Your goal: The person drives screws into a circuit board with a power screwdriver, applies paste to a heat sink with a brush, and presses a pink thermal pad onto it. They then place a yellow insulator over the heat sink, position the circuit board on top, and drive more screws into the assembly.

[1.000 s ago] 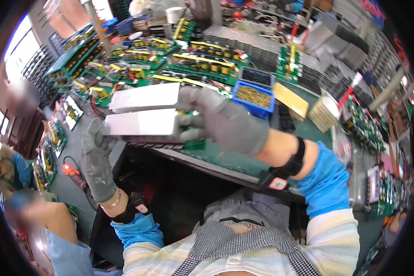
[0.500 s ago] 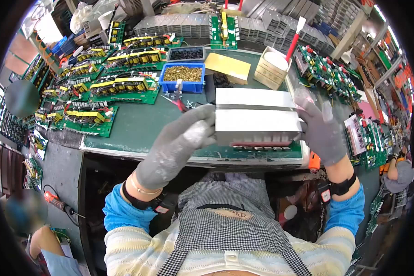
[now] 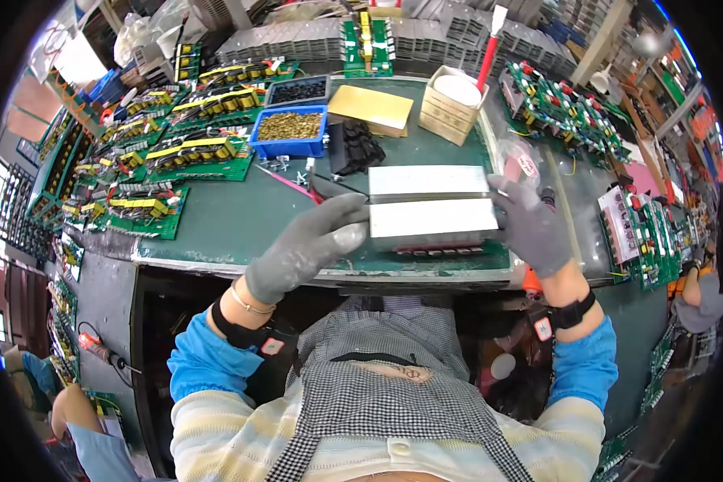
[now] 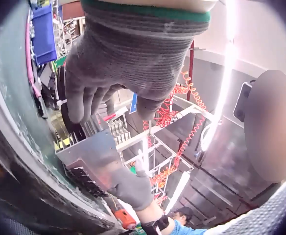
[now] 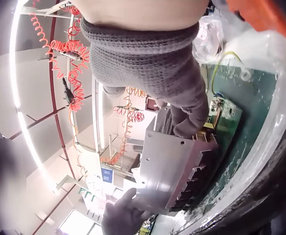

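Nearest the person, the left hand (image 3: 305,249) and right hand (image 3: 534,229), both gloved, grip a long metal block (image 3: 430,207) by its two ends. The fingers of each hand are curled and clamped on an end face. The block lies level over the middle of the near edge of the table (image 3: 225,221), dark fins underneath. I cannot tell whether it touches the table, so it seems carried there but not yet let go.

Behind it are black parts (image 3: 357,145), a blue tray (image 3: 287,128) of brass bits, a flat yellow box (image 3: 371,108) and a cardboard box (image 3: 450,100). Circuit boards (image 3: 201,157) cover the left side, and more boards (image 3: 562,108) fill the far right corner. Grey metal pieces (image 3: 297,40) line the far edge. The wrist views show red coiled hoses (image 5: 74,73) overhead.
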`<state>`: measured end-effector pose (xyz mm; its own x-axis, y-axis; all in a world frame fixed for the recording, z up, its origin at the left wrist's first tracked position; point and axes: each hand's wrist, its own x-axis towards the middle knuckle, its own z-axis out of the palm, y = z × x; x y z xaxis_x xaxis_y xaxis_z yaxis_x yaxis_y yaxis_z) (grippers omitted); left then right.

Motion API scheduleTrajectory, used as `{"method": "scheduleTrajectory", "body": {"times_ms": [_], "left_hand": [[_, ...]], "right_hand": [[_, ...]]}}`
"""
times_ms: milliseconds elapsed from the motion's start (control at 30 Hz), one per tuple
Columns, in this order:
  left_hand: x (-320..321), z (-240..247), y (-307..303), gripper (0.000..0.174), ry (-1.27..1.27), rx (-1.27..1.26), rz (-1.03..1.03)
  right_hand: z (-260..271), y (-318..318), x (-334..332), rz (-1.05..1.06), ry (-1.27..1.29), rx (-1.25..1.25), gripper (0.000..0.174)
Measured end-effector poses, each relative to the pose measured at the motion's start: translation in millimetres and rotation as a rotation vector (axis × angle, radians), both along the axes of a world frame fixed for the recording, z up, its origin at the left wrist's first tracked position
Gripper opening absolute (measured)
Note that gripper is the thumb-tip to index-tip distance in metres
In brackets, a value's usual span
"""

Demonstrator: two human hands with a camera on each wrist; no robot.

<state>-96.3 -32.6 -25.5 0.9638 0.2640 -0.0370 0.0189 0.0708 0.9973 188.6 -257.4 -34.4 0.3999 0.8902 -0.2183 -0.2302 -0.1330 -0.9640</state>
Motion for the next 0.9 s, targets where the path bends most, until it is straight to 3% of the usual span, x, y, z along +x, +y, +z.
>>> {"method": "scheduleTrajectory", "body": {"times_ms": [67,100,167,267,367,467,600,633,800,900], "left_hand": [[-2.4,-7.1,10.3,0.087,0.074,0.236,0.084],[-3.6,-12.4,7.6,0.102,-0.01,0.428,0.246],[-3.9,-18.3,18.9,0.109,-0.107,0.924,0.241],[7.8,-21.9,26.6,0.122,-0.055,1.197,0.18],[16.7,-25.8,29.1,0.123,0.072,1.363,0.132],[18.6,-15.8,24.4,0.123,0.287,1.353,0.03],[33.0,-14.7,20.5,0.116,0.503,1.47,-0.048],[37.6,-9.5,19.1,0.114,0.571,1.489,-0.09],[45.6,-12.8,31.8,0.119,0.557,1.238,-0.175],[45.4,-18.0,39.6,0.127,0.522,1.137,-0.213]], "right_hand": [[-11.2,12.3,-5.4,-0.015,0.081,0.078,0.058],[-15.8,12.7,1.4,0.053,0.168,0.103,0.057],[-17.9,10.7,17.9,0.187,0.338,0.151,0.055],[6.2,13.2,30.6,-0.004,-0.138,-0.039,0.055],[45.3,28.5,56.0,0.044,-0.456,0.052,0.048],[102.8,57.5,56.3,0.042,-0.697,0.035,0.046],[103.9,114.7,105.0,0.023,-1.065,-0.106,0.047],[81.8,134.2,133.0,-0.035,-1.195,-0.138,0.05],[25.6,184.8,189.6,-0.154,-1.089,-0.176,0.049],[24.2,189.4,199.1,-0.173,-1.031,-0.171,0.049]]}}
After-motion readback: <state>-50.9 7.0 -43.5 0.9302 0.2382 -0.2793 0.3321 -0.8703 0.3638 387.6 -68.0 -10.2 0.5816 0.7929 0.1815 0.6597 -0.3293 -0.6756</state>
